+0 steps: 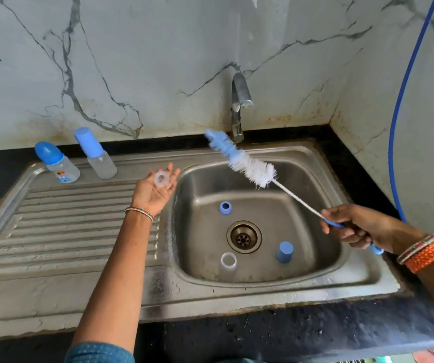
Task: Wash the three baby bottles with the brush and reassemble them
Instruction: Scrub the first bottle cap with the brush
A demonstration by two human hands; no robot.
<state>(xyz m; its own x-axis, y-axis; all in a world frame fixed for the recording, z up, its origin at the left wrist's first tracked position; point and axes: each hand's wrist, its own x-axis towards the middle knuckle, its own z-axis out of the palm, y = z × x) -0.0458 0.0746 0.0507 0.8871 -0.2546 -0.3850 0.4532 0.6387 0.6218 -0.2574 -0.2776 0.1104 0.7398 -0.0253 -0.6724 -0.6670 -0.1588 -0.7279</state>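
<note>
Two capped bottles (pixel 56 162) stand assembled on the drainboard (pixel 66 231). The third lies in parts in the sink (pixel 315 179). Your flat left hand (pixel 155 189) carries its teat (pixel 161 178); your right hand (pixel 354 226) grips the brush (pixel 247 166).

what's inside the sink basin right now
In the sink basin: a blue ring collar, a blue cap, a clear bottle mouth-up, and the drain. The bottle's lower body is hard to make out.

Draining board (pixel 66 231) is wide open except two bottles (pixel 57 163) at the back. Basin's cluttered: ring (pixel 225 207), cap (pixel 284 252), clear bottle (pixel 228 262) around the drain (pixel 244 237); brush (pixel 242 161) crosses above.
</note>
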